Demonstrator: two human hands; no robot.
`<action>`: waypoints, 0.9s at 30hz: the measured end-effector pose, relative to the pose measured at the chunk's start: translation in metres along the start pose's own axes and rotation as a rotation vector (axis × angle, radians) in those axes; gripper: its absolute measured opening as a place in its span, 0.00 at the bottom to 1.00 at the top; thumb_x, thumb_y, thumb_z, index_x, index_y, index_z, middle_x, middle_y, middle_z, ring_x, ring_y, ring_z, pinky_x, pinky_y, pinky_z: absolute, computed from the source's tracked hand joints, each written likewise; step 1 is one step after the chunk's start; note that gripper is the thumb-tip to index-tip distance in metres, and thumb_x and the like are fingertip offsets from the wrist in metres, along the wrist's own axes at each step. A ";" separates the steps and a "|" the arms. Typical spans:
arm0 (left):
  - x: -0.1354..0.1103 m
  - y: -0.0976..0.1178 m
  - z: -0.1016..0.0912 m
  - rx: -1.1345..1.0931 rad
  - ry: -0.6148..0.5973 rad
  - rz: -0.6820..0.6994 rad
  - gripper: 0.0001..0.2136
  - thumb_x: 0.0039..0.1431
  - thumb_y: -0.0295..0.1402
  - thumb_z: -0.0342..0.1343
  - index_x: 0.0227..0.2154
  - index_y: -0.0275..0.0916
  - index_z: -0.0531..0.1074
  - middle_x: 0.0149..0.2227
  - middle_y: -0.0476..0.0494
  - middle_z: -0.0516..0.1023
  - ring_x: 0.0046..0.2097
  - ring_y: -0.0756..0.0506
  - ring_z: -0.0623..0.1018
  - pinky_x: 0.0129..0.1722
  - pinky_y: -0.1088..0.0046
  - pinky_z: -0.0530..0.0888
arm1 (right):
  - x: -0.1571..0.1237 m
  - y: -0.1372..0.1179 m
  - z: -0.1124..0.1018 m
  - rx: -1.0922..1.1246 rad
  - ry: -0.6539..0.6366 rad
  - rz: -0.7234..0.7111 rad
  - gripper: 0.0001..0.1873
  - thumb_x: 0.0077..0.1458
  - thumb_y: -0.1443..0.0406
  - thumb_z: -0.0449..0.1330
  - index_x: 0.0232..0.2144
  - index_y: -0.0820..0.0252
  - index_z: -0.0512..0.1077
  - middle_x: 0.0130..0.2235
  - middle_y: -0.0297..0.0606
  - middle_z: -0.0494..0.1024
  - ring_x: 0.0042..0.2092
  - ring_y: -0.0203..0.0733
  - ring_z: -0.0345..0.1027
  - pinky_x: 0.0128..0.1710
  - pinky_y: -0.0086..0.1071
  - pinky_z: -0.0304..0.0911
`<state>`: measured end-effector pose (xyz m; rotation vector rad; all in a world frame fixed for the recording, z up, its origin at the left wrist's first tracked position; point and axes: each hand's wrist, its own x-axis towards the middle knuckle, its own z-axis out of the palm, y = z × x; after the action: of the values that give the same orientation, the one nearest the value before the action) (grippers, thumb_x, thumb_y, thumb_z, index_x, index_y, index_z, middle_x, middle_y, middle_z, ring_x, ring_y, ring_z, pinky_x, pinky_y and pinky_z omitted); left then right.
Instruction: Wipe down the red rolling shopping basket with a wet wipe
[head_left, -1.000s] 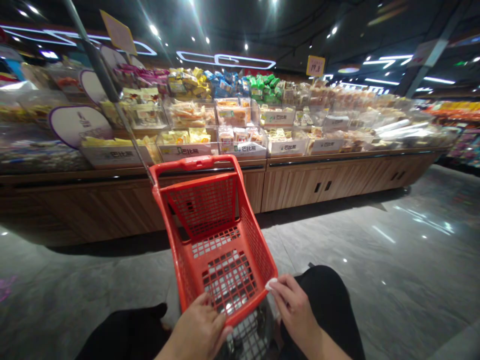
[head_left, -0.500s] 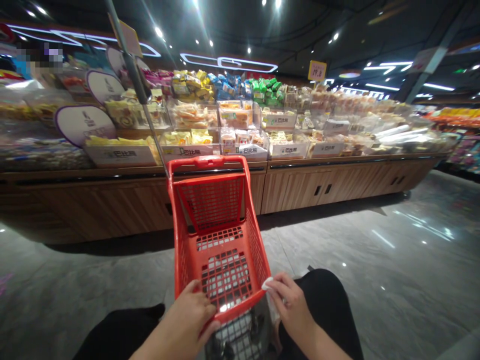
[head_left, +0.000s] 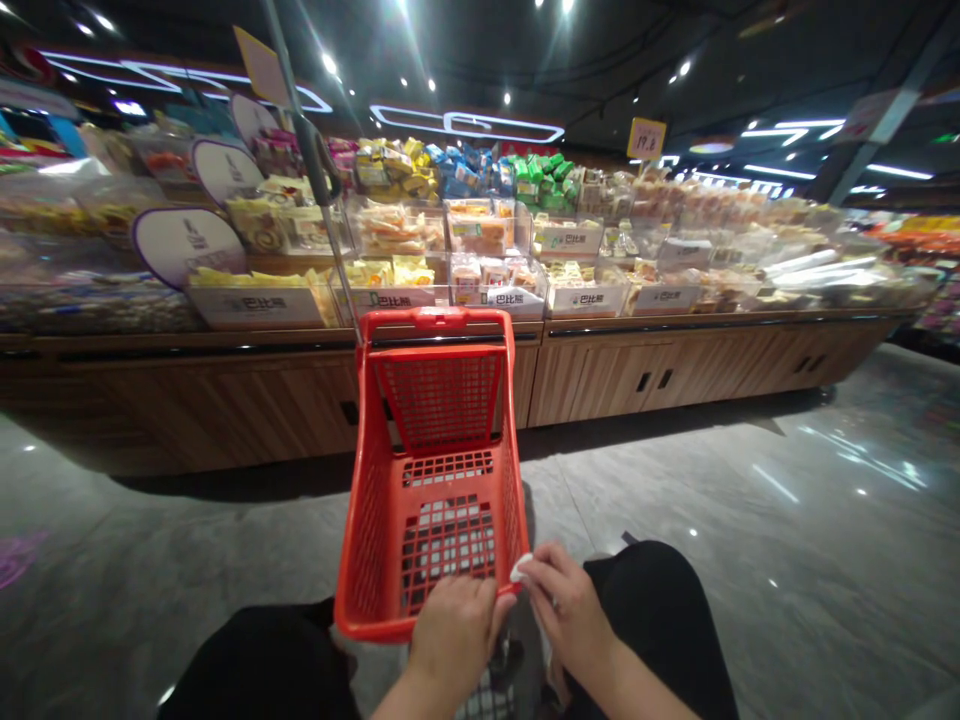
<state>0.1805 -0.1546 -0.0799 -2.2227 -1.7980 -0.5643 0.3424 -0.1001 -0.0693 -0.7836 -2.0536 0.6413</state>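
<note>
A red plastic mesh shopping basket (head_left: 431,480) stands in front of me, with a long grey pole (head_left: 315,170) rising from its far left corner. My left hand (head_left: 454,630) lies over the basket's near rim, fingers curled on it. My right hand (head_left: 566,615) is at the basket's right rim, pinching a small white item (head_left: 521,568) between its fingertips. The item is too small to name. Dark trouser legs (head_left: 660,620) show below both hands. A wire frame (head_left: 487,690) under the basket is mostly hidden by my hands.
A long wood-fronted display counter (head_left: 675,365) runs across the view ahead, beyond the basket. It carries clear bins of packaged snacks and baked goods (head_left: 397,228). A yellow price sign (head_left: 646,138) stands above them. Polished grey floor (head_left: 735,480) spreads to the right.
The basket has swung to the right and now points more straight ahead. My left hand has slid right along the near rim. The counter has shifted slightly right in view.
</note>
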 end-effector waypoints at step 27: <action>-0.012 -0.015 -0.009 -0.032 0.083 0.071 0.11 0.61 0.34 0.46 0.23 0.42 0.64 0.20 0.53 0.72 0.23 0.46 0.72 0.29 0.69 0.61 | 0.018 0.004 -0.007 -0.028 -0.156 -0.106 0.11 0.61 0.71 0.49 0.38 0.58 0.71 0.35 0.39 0.68 0.37 0.39 0.65 0.35 0.31 0.63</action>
<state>0.1623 -0.1658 -0.0780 -2.2393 -1.6737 -0.6645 0.3406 -0.0834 -0.0589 -0.6527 -2.2345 0.6321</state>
